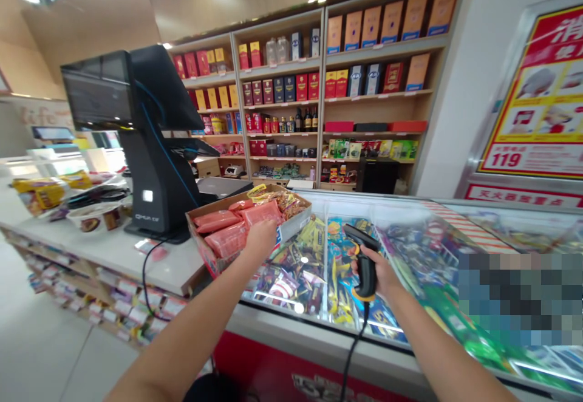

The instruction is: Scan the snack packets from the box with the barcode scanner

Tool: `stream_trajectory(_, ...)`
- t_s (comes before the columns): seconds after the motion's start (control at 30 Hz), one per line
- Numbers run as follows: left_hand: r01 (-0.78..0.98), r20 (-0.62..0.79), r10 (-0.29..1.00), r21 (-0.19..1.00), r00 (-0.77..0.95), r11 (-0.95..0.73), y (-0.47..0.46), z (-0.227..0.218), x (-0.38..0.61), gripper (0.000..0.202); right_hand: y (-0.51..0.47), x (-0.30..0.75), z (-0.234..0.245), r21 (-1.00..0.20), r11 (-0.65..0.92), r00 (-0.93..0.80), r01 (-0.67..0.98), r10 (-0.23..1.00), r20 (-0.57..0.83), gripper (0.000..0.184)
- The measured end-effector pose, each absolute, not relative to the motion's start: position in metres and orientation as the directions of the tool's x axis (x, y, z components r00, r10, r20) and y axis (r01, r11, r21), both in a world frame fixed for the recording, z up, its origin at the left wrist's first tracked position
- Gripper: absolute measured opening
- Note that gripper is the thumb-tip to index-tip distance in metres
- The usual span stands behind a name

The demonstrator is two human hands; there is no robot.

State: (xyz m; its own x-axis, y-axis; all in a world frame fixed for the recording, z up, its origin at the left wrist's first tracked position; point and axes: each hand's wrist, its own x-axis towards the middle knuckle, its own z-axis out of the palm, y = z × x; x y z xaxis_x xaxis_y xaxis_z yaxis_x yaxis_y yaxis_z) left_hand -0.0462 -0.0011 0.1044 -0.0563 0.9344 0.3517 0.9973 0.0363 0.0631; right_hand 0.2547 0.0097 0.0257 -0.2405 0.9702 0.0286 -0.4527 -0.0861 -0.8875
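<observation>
My left hand [263, 239] is closed on the near edge of a pinkish-red plastic packet [260, 212]; its fingertips are partly hidden. The packet lies over similar red packets [226, 239] in an open cardboard box [291, 226], which also has brown snack packs [291, 203] at its far right end. In my right hand [379, 271] is a black and yellow barcode scanner [367, 271], gripped by its handle. The scanner's head points up and left above the glass freezer lid, and its cord hangs down in front of the freezer.
Colourful ice-cream packs fill the glass-topped freezer [291, 318] below my hands. At left, a black cash-register terminal [155, 165] stands on a white counter [175, 265], with a loose cable [144, 274] over its edge. Shelves of boxed bottles [282, 89] line the back wall.
</observation>
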Motion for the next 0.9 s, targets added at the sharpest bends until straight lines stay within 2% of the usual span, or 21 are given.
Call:
stream_trajectory(0.07, 0.994, 0.409, 0.91, 0.103, -0.068, 0.028, -0.001, 0.11, -0.043, 0.022, 0.005, 0.254, 0.028, -0.875, -0.097, -0.264, -0.474, 0.964, 0.036, 0.024)
stream_trajectory(0.13, 0.988, 0.529, 0.84, 0.144, -0.119, 0.05, -0.007, 0.121, -0.048, 0.026, 0.001, 0.252, 0.031, -0.868, -0.129, -0.297, -0.48, 0.954, 0.023, 0.025)
stream_trajectory(0.2, 0.973, 0.632, 0.741, 0.169, -0.228, 0.155, -0.015, 0.134, -0.062, 0.037, -0.002, 0.25, 0.032, -0.864, -0.162, -0.329, -0.477, 0.944, 0.004, 0.029)
stream_trajectory(0.23, 0.953, 0.639, 0.708, 0.179, -0.301, 0.243, -0.018, 0.14, -0.072, 0.045, -0.003, 0.249, 0.033, -0.861, -0.173, -0.344, -0.478, 0.939, 0.002, 0.031)
stream_trajectory(0.3, 0.896, 0.558, 0.706, 0.199, -0.436, 0.396, -0.02, 0.149, -0.091, 0.055, -0.004, 0.248, 0.034, -0.849, -0.191, -0.38, -0.493, 0.925, 0.012, 0.034)
stream_trajectory(0.37, 0.875, 0.432, 0.762, 0.201, -0.483, 0.44, -0.016, 0.153, -0.102, 0.055, -0.004, 0.248, 0.035, -0.83, -0.216, -0.421, -0.514, 0.907, 0.025, 0.036)
stream_trajectory(0.43, 0.898, 0.378, 0.815, 0.198, -0.439, 0.393, -0.01, 0.151, -0.102, 0.047, -0.004, 0.248, 0.035, -0.817, -0.233, -0.446, -0.528, 0.895, 0.033, 0.037)
stream_trajectory(0.53, 0.922, 0.421, 0.822, 0.228, -0.383, 0.313, 0.001, 0.144, -0.082, 0.038, -0.003, 0.249, 0.036, -0.821, -0.223, -0.443, -0.525, 0.896, 0.04, 0.039)
stream_trajectory(0.67, 0.925, 0.397, 0.852, 0.302, -0.341, 0.23, 0.007, 0.136, -0.056, 0.047, -0.004, 0.249, 0.037, -0.838, -0.201, -0.424, -0.507, 0.905, 0.039, 0.037)
stream_trajectory(0.73, 0.926, 0.38, 0.866, 0.316, -0.324, 0.207, 0.005, 0.138, -0.056, 0.042, -0.005, 0.249, 0.038, -0.848, -0.19, -0.418, -0.495, 0.908, 0.04, 0.033)
stream_trajectory(0.8, 0.9, 0.426, 0.825, 0.383, -0.372, 0.208, -0.001, 0.146, -0.062, 0.031, -0.006, 0.248, 0.039, -0.852, -0.181, -0.413, -0.492, 0.91, 0.045, 0.031)
stream_trajectory(0.9, 0.782, 0.576, 0.622, 0.616, -0.531, 0.097, -0.006, 0.16, -0.068, 0.027, -0.007, 0.246, 0.042, -0.851, -0.166, -0.415, -0.498, 0.907, 0.066, 0.035)
